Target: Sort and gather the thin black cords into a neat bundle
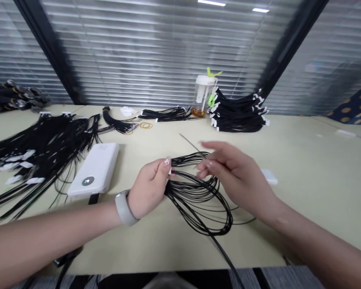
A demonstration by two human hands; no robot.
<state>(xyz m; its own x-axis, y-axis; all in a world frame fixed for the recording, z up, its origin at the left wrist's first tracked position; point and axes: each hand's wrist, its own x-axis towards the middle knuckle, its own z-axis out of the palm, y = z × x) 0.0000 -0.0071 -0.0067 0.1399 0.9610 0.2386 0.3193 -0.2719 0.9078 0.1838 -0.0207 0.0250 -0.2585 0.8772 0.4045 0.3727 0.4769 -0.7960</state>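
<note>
My left hand (150, 184) is closed on a bundle of looped black cables (198, 188), with a bit of white connector (170, 170) showing by the thumb. The loops fan out to the right above the table. At their upper right edge is my right hand (234, 172), its index finger stretched out and the thumb close to the other curled fingers. Whether a cable lies between those fingers is hidden. One thin cable end (188, 140) sticks out behind the bundle. A white power bank (94, 168) lies left of my left hand.
Black cables with white connectors (48, 140) cover the table's left side. Along the back lie a tied cable bundle (116, 120), rubber bands (146, 125), flat cables (168, 114), a clear cup (200, 96) with brown liquid and a cable stack (239, 112). A white object (270, 176) lies beyond my right forearm.
</note>
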